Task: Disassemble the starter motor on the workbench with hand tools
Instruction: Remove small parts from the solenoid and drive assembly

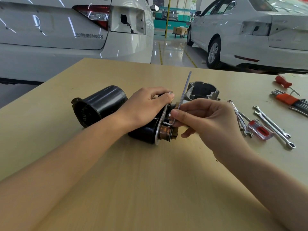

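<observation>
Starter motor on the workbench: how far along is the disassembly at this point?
Partly done. The grey cast aluminium housing already stands apart on the bench, and a black cylindrical casing lies beside the work. In hand: the left hand grips the black motor body with its silver end plate while the right hand pinches an L-shaped hex key at that plate. Left: the plate and the copper-coloured part are still attached.

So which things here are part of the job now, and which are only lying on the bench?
In use:
- starter motor, held by left hand
- hex key, pinched by right hand

Lying about:
- grey housing
- black casing
- spanners
- screwdrivers
- hex key set
</observation>
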The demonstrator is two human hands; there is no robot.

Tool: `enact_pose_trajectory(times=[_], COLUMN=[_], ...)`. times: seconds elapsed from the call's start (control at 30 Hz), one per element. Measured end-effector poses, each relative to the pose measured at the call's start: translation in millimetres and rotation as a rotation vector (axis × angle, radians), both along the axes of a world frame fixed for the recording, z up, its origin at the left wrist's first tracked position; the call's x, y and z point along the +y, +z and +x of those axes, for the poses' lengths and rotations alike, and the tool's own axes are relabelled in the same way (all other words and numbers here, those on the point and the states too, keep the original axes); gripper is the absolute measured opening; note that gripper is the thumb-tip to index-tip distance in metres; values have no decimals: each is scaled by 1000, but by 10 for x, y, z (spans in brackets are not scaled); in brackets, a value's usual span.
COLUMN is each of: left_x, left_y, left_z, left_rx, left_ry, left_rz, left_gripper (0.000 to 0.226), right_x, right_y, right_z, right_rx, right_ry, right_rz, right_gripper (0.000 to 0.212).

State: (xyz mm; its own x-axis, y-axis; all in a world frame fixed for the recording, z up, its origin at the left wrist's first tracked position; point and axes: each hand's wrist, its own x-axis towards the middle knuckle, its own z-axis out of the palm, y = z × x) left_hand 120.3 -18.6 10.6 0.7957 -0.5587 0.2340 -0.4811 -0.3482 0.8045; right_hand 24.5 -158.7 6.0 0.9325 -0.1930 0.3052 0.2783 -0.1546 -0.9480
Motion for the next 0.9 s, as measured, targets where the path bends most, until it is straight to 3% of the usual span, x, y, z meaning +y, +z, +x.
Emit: enact_pose_trajectory(times=[0.17, 0.23, 0.37, 0.47, 0.57, 0.7, 0.77, 0.9], left_x=[-3, -7, -9, -7, -1, 2, 7, 9], left_y=[-14, -22, -28, -30, -30, -25, -21, -16], left_z=[12, 19, 30, 25, 27, 30, 22, 22], left_rx=[-1, 7, 11, 0, -7, -7, -8, -13], left_ry=[3, 12, 14, 8, 13, 9, 1, -7], left_rz=[-14, -18, -11, -11, 2, 1, 1, 8], left_gripper=[30, 29, 31, 33, 33, 33, 33, 34], right_x=[20, 10, -102, -153, -146, -51, -22, -8], right_y=[-22, -37, -89, -108, -85, -61, -58, -38], right_z=[-18, -25, -60, -83, -70, -73, -63, -24], right_rx=[-135, -308, -723, -814, -792, -429, -239, -111], right_ry=[-21, -56, 50, 49, 8, -147, -113, -58], right_rz=[-159, -394, -1087, -1290, -1147, -480, -222, -100], right_gripper=[11, 8, 5, 11, 6, 9, 10, 8])
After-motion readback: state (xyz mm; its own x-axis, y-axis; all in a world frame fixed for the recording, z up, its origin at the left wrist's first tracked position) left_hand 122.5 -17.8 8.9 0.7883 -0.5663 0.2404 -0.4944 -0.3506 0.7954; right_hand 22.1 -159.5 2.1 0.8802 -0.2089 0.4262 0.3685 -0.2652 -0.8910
